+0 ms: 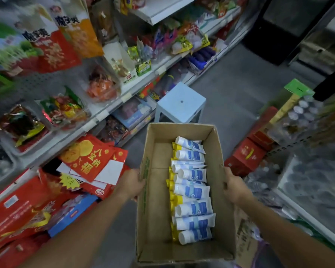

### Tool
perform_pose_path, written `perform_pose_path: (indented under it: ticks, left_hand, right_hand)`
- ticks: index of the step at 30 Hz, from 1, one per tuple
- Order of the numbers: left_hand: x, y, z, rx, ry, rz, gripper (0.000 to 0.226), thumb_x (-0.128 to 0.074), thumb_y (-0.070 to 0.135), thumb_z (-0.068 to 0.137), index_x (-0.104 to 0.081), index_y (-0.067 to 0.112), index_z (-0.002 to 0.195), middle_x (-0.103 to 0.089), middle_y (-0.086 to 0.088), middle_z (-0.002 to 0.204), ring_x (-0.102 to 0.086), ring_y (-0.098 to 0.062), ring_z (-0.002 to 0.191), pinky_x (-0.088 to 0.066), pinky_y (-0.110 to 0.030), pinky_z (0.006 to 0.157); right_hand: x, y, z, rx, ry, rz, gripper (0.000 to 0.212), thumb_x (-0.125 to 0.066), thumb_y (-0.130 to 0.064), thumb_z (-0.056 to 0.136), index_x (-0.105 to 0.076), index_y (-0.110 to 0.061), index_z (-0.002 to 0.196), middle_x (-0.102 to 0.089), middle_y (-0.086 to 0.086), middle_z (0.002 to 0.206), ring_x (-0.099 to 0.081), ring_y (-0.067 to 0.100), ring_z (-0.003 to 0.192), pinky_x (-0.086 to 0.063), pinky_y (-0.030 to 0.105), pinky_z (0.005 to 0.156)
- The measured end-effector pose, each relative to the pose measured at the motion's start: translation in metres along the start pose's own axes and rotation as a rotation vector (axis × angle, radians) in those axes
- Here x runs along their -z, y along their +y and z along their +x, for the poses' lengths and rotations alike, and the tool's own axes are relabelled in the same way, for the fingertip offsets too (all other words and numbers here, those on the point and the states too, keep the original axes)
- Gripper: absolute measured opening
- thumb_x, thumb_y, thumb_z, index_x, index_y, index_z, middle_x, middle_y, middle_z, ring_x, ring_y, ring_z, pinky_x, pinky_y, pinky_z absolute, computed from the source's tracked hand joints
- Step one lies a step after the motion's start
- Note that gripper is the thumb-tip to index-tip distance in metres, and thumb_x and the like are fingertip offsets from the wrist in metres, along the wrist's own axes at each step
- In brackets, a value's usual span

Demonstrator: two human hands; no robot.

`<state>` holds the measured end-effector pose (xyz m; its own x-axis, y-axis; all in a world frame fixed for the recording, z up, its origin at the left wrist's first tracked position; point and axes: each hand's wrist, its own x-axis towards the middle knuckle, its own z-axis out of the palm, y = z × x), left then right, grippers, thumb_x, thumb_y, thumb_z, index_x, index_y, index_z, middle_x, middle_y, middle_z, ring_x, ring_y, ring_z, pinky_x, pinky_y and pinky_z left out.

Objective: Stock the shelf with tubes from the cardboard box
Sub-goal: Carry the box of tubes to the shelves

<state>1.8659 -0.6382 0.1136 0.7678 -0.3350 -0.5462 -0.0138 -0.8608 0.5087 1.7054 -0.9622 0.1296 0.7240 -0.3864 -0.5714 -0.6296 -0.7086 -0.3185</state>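
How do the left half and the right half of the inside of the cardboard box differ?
Inside the cardboard box, the left half shows only bare brown floor, while the right half is filled with tubes. The left half is plain in colour; the right half shows white, blue and yellow from the tubes, which lie in a row from the near end to the far end. Both halves share the same open top, and each side wall is gripped by one hand: left hand, right hand.

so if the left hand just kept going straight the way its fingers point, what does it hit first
The left hand already grips the left wall of the cardboard box, fingers pointing right. It would meet that wall at once; beyond it, probably the tubes lying along the right side.
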Motion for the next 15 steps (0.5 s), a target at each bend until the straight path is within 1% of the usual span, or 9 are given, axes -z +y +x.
perform_pose_path:
  ticks: [2,4,5,6,9,11,13,15]
  left_hand:
    - [0.017,0.018,0.027,0.023,0.01,-0.009,0.031,-0.063,0.037,0.08,-0.057,0.015,0.06,-0.064,-0.003,0.057,-0.063,-0.021,0.054,-0.047,-0.031,0.049]
    - [0.033,0.037,0.055,0.01,0.03,-0.015,0.037,-0.065,0.031,0.081,-0.046,0.017,0.052,-0.052,-0.001,0.049,-0.055,-0.023,0.05,-0.035,-0.031,0.047]
    - [0.04,0.048,0.066,0.01,0.038,-0.004,0.039,-0.065,0.026,0.082,-0.043,0.018,0.051,-0.048,0.0,0.047,-0.052,-0.021,0.047,-0.031,-0.03,0.045]
    - [0.045,0.056,0.079,0.017,0.037,0.0,0.037,-0.065,0.023,0.082,-0.045,0.017,0.052,-0.049,-0.002,0.048,-0.052,-0.02,0.046,-0.03,-0.031,0.044]
    - [0.057,0.078,0.114,0.061,0.046,-0.019,0.024,-0.064,0.021,0.081,-0.058,0.003,0.065,-0.062,-0.011,0.059,-0.062,-0.025,0.055,-0.04,-0.034,0.045]
    - [0.062,0.094,0.136,0.079,0.036,-0.046,0.021,-0.062,0.018,0.081,-0.059,0.001,0.069,-0.065,-0.012,0.06,-0.064,-0.025,0.05,-0.049,-0.037,0.041]
    - [0.066,0.11,0.156,0.106,0.011,-0.1,0.018,-0.058,0.015,0.084,-0.061,0.002,0.071,-0.067,-0.013,0.059,-0.064,-0.024,0.042,-0.051,-0.037,0.035]
    - [0.069,0.127,0.175,0.137,0.014,-0.114,0.018,-0.057,0.014,0.085,-0.063,0.003,0.073,-0.067,-0.012,0.058,-0.064,-0.023,0.041,-0.051,-0.035,0.034]
  right_hand:
    - [0.024,-0.009,0.028,0.02,0.008,-0.032,0.06,-0.053,-0.024,0.082,-0.024,-0.023,0.136,-0.065,0.016,0.107,-0.065,0.035,0.091,-0.051,0.038,0.074]
    - [0.048,-0.018,0.058,0.044,0.024,-0.051,0.058,-0.053,-0.022,0.084,-0.027,-0.019,0.135,-0.066,0.019,0.105,-0.065,0.037,0.09,-0.051,0.038,0.073]
    - [0.058,-0.02,0.074,0.048,0.026,-0.061,0.058,-0.053,-0.022,0.084,-0.028,-0.018,0.136,-0.067,0.019,0.104,-0.065,0.037,0.09,-0.052,0.038,0.073]
    - [0.068,-0.022,0.089,0.052,0.023,-0.067,0.058,-0.054,-0.022,0.084,-0.028,-0.018,0.136,-0.067,0.018,0.104,-0.065,0.037,0.09,-0.052,0.038,0.074]
    - [0.096,-0.027,0.133,0.063,-0.009,-0.082,0.057,-0.055,-0.023,0.084,-0.028,-0.019,0.134,-0.067,0.016,0.104,-0.066,0.036,0.09,-0.052,0.038,0.075]
    - [0.115,-0.028,0.165,0.067,-0.029,-0.065,0.055,-0.054,-0.021,0.083,-0.029,-0.021,0.131,-0.067,0.016,0.104,-0.065,0.035,0.089,-0.05,0.035,0.073]
    - [0.133,-0.028,0.199,0.079,-0.047,-0.059,0.052,-0.055,-0.019,0.084,-0.031,-0.023,0.13,-0.067,0.014,0.107,-0.065,0.031,0.087,-0.049,0.032,0.074]
    - [0.15,-0.029,0.234,0.102,-0.07,-0.08,0.049,-0.055,-0.018,0.087,-0.032,-0.024,0.13,-0.066,0.013,0.112,-0.065,0.03,0.093,-0.051,0.033,0.079]
